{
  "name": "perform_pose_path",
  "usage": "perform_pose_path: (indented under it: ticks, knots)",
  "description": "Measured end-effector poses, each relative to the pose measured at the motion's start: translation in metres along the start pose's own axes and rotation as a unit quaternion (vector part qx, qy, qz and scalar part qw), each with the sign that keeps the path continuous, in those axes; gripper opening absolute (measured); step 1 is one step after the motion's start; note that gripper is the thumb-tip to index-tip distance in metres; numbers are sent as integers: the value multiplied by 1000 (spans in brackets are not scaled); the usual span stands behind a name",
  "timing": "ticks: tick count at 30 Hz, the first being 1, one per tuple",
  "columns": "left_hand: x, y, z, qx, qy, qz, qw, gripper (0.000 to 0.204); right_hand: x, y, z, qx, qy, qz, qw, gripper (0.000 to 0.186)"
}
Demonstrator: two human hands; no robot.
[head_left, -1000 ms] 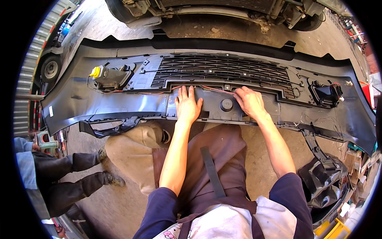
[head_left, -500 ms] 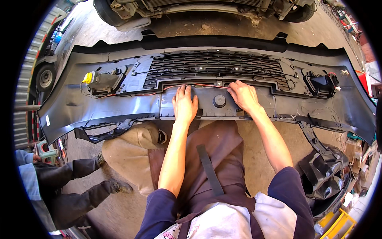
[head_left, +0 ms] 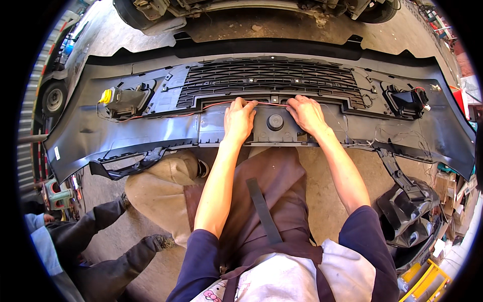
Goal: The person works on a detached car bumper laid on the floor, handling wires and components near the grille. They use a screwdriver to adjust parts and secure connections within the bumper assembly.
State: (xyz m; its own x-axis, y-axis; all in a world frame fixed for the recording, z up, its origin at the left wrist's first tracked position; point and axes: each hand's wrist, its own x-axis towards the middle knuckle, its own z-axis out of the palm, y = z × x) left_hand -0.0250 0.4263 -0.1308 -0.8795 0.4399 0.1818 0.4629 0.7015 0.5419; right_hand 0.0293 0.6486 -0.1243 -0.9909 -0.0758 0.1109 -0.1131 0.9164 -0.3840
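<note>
Red wire (head_left: 272,104) is pinched in the fingertips of the left hand (head_left: 240,120) and right hand (head_left: 308,116), along the lower edge of the grille (head_left: 271,74) on the bumper (head_left: 171,132); the span between is best laid straight, without tugging

The left head-worn fisheye camera looks from above, near, tilted steeply down and forward over the wearer's brown cloth apron (head_left: 282,173) at lower middle; bare hands (head_left: 239,121) lie near centre; the long black plastic car bumper (head_left: 156,130) spans the frame's width, bending toward the rim.
</note>
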Motion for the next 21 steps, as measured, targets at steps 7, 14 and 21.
perform_pose_path:
  ticks: [7, 14, 21]
  knots:
    - [8, -3, 12, 15, 26, 28, 999, 19, -1, 3, 1, -1, 0, -53, 999, 13]
    - [5, -2, 11, 23, 37, 36, 998, 9, -7, 6, -6, 30, 9, -46, 998, 12]
    - [6, -8, 11, -37, 8, -16, 999, 12, -3, -1, -2, -26, 18, -53, 998, 13]
